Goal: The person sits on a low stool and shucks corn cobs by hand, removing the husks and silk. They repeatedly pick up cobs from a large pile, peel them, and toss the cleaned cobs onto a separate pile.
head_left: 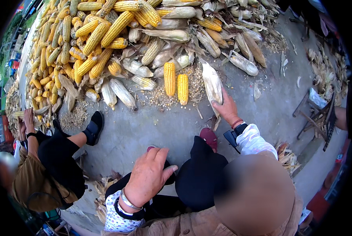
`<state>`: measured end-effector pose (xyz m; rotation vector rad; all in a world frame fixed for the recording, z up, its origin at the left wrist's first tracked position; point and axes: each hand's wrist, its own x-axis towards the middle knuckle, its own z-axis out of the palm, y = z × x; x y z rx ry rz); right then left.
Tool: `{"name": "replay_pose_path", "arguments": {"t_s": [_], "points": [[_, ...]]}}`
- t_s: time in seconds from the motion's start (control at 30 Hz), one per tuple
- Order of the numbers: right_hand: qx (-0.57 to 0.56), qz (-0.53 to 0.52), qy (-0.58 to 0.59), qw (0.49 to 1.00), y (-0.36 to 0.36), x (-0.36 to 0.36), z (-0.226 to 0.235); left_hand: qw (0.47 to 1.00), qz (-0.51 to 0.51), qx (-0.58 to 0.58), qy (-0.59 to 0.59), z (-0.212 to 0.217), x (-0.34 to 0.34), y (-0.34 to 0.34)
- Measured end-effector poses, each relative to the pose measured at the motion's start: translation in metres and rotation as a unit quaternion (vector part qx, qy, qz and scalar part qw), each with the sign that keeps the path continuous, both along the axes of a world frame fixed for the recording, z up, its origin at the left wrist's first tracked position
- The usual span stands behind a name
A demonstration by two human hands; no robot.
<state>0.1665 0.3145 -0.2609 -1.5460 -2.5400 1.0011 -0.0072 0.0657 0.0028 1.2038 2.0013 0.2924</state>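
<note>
My right hand (pixel 226 107) reaches forward and grips the lower end of an ear of corn in its pale husk (pixel 212 82), with the tip pointing away from me. A red bracelet and a black wrist device are on that arm. My left hand (pixel 150 173) rests over my left knee, thumb apart from the fingers and nothing held. Two bare yellow cobs, a longer one (pixel 169 78) and a shorter one (pixel 183 89), lie on scattered loose kernels (pixel 160 96) just left of the held ear.
A large heap of husked yellow corn (pixel 91 35) rises at the far left, with unhusked ears (pixel 209 43) beside it. Another person (pixel 46 173) sits at left, a hand (pixel 28 118) by the heap's edge. A wooden stool (pixel 319 118) and dry husks (pixel 327 74) stand at right.
</note>
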Motion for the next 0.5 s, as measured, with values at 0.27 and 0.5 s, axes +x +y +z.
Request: {"name": "replay_pose_path", "arguments": {"t_s": [0.27, 0.5], "points": [[0.067, 0.198, -0.127, 0.97, -0.023, 0.036, 0.003, 0.996, -0.037, 0.065, 0.05, 0.006, 0.007, -0.007], [0.231, 0.152, 0.188, 0.942, 0.064, -0.128, -0.006, 1.0, -0.014, 0.016, 0.006, 0.004, 0.001, -0.003]]}}
